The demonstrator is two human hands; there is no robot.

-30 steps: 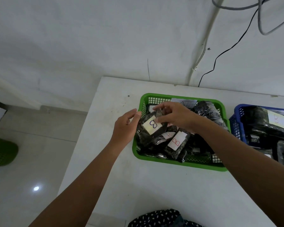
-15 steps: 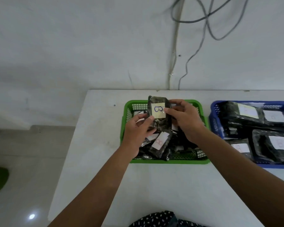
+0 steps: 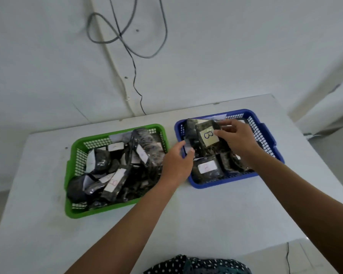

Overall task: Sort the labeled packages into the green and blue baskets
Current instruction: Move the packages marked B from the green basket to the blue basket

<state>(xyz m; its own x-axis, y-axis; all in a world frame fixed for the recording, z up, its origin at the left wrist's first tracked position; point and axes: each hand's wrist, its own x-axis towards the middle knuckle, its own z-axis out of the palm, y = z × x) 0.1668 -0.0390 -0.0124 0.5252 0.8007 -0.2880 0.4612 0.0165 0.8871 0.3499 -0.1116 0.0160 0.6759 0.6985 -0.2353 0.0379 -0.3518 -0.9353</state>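
Soft, even daylight fills the scene — no hard glare, only faint shadows under the green basket [image 3: 115, 209] and the arms on the white table [image 3: 206, 224]. The wide lens bends the table's edges. Slight motion blur softens the hands and the labels — detail is smeared.

B package [image 3: 207, 140] moved over blue basket [image 3: 265, 131]

Labels in the green basket [image 3: 115, 133] mostly blurred, letters unreadable save one red mark. Near-side packages in the blue basket [image 3: 222, 182] partly hidden behind the right hand [image 3: 238, 139]. Left edge of the held packet [image 3: 206, 139] covered by left hand [image 3: 176, 163] fingers. Table [image 3: 186, 224] cut off at bottom edge.
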